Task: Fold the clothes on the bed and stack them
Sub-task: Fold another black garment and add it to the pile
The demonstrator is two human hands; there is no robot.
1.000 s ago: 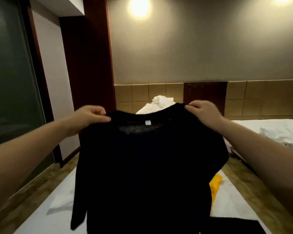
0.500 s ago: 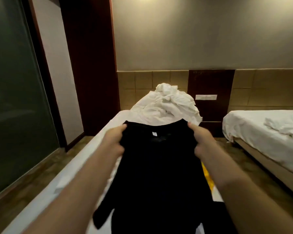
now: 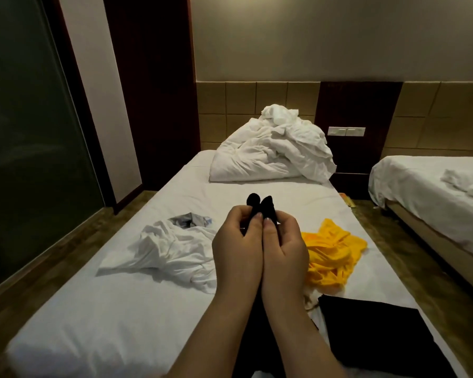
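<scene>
Nearest the camera, at the lower right of the bed, lies a dark folded piece, flat and square-edged. In this dim light it seems to be a finished garment and the start of the stack, though I cannot tell what kind it is. Just beyond it the two forearms run side by side to the middle of the bed, where the left hand and the right hand meet, touching along their inner edges. Each grip is closed narrow, fingers and thumb pinching the black shirt; two small humps of its cloth stand up above the fingertips, and the rest hangs or lies under the arms, mostly hidden. With both held points brought together, the shirt looks to be doubled lengthwise, so this fold is under way and not yet laid flat or placed on the stack. Left of the hands a white garment lies crumpled on the sheet, with a grey patterned piece bunched at its far edge. Right of the hands a yellow garment lies in a loose heap, its near edge just beside the dark folded piece. None of these three is folded, so I judge the task less than half done. Farther off, a rumpled white duvet is piled at the head of the bed, and a second bed stands well apart on the right.
</scene>
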